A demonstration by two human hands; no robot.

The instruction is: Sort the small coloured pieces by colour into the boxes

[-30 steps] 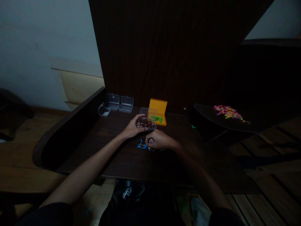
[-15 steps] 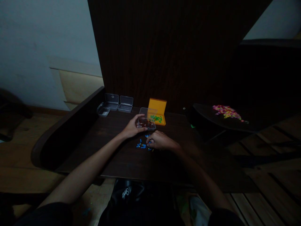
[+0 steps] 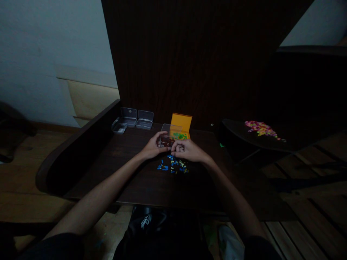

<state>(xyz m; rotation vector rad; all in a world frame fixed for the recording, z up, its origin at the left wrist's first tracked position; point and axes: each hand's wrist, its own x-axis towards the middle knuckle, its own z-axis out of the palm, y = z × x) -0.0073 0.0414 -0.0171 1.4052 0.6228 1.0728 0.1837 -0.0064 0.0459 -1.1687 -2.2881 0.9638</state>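
My left hand point(image 3: 152, 147) curls around the left side of a small clear plastic box point(image 3: 166, 139) holding dark pieces on the dark wooden table point(image 3: 130, 180). Over the same box hovers my right hand point(image 3: 187, 150), fingers pinched together on something too small to name. A scatter of blue and yellow small pieces point(image 3: 173, 166) lies on the table just in front of both hands. Behind the clear box stands an open orange box point(image 3: 181, 129) with green pieces inside.
Three clear lidded boxes point(image 3: 135, 119) sit at the table's back left corner by a raised dark rail point(image 3: 78, 144). A heap of pink and yellow pieces point(image 3: 260, 128) lies on a dark surface to the right. Dark panel behind; wooden floor around.
My right hand lifted from the pile of blue and yellow pieces and moved forward to the clear box, uncovering the pile. My left hand stayed on the box.
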